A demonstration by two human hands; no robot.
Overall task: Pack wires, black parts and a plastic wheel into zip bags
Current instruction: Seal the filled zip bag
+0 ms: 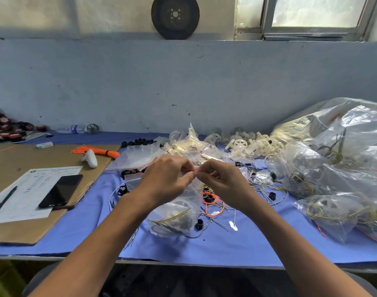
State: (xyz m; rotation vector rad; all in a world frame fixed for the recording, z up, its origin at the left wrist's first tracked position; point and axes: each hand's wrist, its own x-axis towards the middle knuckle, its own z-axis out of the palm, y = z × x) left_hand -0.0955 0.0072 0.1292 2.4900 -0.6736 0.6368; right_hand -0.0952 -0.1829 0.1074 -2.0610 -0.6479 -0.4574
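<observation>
Both hands — left [166, 176], right [220, 179] — pinch the red zip strip of a filled zip bag [174, 213], which hangs above the blue counter [236, 249], just left of loose orange wires [213, 205].

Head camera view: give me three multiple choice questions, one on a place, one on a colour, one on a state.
1. Where does the black phone lie?
A) on the paper form on the cardboard
B) on the window ledge
C) inside a bag
2. What colour is the tied wire bundle on the cardboard?
A) green
B) orange
C) white
3. What are the left hand and right hand doing?
A) resting flat
B) both pinching the zip bag at its top
C) lifting a wheel
Answers: 1 A, the phone overlaps the form; 2 B, it is bright orange; 3 B, both hands' fingers meet on the bag's red strip.
</observation>
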